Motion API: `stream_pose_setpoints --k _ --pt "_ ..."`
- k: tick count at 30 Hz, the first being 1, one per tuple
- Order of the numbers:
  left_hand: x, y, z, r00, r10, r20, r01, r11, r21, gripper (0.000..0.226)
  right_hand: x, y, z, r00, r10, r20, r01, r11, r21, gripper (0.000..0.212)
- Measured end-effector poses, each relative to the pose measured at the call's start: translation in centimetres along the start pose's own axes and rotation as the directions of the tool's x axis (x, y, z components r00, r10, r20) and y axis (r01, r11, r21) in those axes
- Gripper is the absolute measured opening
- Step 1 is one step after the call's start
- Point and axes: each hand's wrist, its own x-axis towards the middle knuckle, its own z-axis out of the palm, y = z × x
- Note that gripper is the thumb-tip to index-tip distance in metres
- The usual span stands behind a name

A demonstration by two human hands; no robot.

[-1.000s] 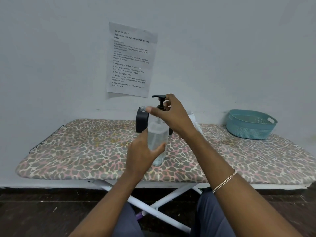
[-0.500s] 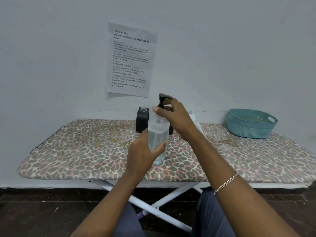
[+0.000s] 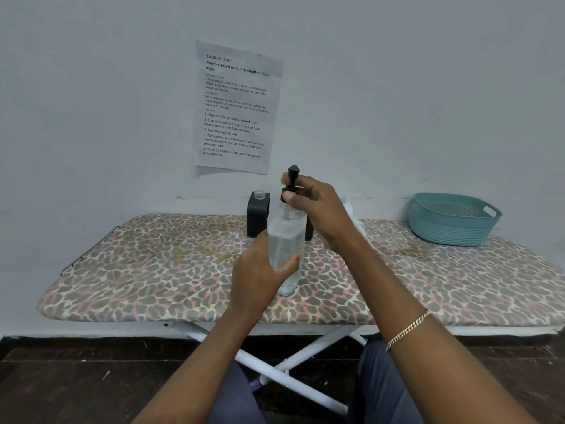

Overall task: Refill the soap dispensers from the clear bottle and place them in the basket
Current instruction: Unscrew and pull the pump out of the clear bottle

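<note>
With my left hand (image 3: 260, 270) gripping the clear bottle (image 3: 286, 240), my right hand (image 3: 318, 209) above pinches the pump (image 3: 293, 174), which has twisted round, so it's likely unscrewing for pouring.

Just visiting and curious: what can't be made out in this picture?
Head view: black container behind the clear plastic pump bottle, mostly hidden by it and the right hand.
Head view: white item behind that hand, too covered to identify.
Head view: grey headings on the white paper sheet, too small to read.
</note>
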Motion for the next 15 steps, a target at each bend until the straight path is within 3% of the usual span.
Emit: stream_pose_setpoints --k 4,9,13,15 --pt "0.0 0.1 0.0 1.0 -0.001 -0.004 0.001 1.0 -0.001 0.061 0.1 0.1 0.6 0.994 -0.015 -0.111 -0.002 0.988 -0.154 0.045" --pt "0.0 0.1 0.1 1.0 -0.001 0.001 0.001 1.0 0.001 0.06 -0.2 1.0 0.1 0.993 -0.037 -0.114 0.028 0.996 -0.083 0.023" --pt "-0.1 0.0 0.1 1.0 0.008 -0.001 -0.008 1.0 -0.001 0.06 -0.6 1.3 -0.5 0.998 -0.048 -0.03 0.05 0.997 0.056 0.032" --pt "0.0 0.0 0.0 1.0 0.008 -0.003 -0.008 1.0 -0.001 0.063 -0.5 0.9 -0.4 0.999 -0.033 -0.029 0.034 0.999 0.02 0.038"
